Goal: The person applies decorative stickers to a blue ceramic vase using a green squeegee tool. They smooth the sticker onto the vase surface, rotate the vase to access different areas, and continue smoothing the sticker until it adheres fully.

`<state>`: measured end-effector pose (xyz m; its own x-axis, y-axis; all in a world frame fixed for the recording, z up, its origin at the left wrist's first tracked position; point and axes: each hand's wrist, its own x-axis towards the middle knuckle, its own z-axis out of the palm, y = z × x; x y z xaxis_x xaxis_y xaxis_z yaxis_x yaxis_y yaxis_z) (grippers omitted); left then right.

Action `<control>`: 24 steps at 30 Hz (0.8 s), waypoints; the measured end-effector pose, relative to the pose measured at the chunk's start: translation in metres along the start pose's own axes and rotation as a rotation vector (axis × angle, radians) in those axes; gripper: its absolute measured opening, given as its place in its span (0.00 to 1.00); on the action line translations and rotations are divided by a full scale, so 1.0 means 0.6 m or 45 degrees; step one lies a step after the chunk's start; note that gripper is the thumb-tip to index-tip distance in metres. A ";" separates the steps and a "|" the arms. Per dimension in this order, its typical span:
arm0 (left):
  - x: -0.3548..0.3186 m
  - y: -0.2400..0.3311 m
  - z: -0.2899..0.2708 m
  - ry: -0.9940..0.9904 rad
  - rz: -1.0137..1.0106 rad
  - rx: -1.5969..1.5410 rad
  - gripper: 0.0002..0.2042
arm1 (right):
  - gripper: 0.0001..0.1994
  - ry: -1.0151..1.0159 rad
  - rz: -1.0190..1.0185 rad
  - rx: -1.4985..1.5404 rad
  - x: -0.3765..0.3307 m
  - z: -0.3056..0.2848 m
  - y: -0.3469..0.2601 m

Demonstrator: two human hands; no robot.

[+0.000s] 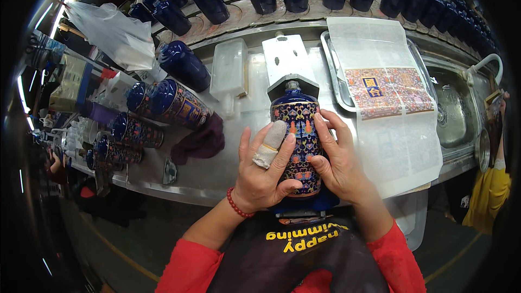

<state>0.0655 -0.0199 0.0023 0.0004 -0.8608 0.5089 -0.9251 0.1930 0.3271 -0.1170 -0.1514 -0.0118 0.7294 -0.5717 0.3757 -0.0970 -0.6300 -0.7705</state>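
A shoulder-topped cobalt-blue glazed bottle (297,154) lay at the middle of a stainless-steel surface (230,135), its short clear neck pointing away from the person and its base toward them. A dense wrap of small floral motifs in orange, red, gold and pale blue covered its body, between thin gold borders; the shoulder was plain, shiny blue. Its neck end lay against an angular grey stand (274,88).

The left hand (254,183) came in from the lower left, wearing a red bead bracelet (239,206). Its fingers were spread apart: one, in a grey cloth finger cover (267,151) with a yellow band, and its neighbour lay on the bottle's left side, the thumb lower down. The right hand (347,168) curved in from the lower right, fingers apart, with thumb and index finger against the bottle's right side.

To the right, a translucent white sheet (393,146) printed with multicoloured floral panels lay partly over a metal tray (331,70); one blue panel carried gold characters. Yellow lettering, upside down in this view, crossed the person's dark apron (293,266).
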 end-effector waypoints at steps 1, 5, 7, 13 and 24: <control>0.001 0.004 -0.003 -0.047 -0.020 0.035 0.40 | 0.34 0.009 -0.007 -0.009 0.000 0.001 0.001; 0.004 0.018 -0.012 -0.110 0.016 0.103 0.42 | 0.34 0.010 -0.004 -0.023 0.000 0.001 0.000; 0.004 0.022 -0.013 -0.134 -0.007 0.091 0.42 | 0.34 0.007 0.003 -0.036 -0.001 0.001 0.000; -0.002 0.016 -0.010 -0.059 -0.067 -0.106 0.46 | 0.33 0.014 0.004 0.021 -0.001 0.003 0.000; -0.003 0.012 -0.006 -0.122 -0.035 -0.016 0.47 | 0.37 -0.023 -0.058 -0.153 -0.017 -0.006 -0.016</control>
<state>0.0603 -0.0153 0.0066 -0.0111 -0.9069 0.4211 -0.9202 0.1740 0.3506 -0.1258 -0.1414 -0.0063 0.7471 -0.5322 0.3982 -0.1436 -0.7141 -0.6851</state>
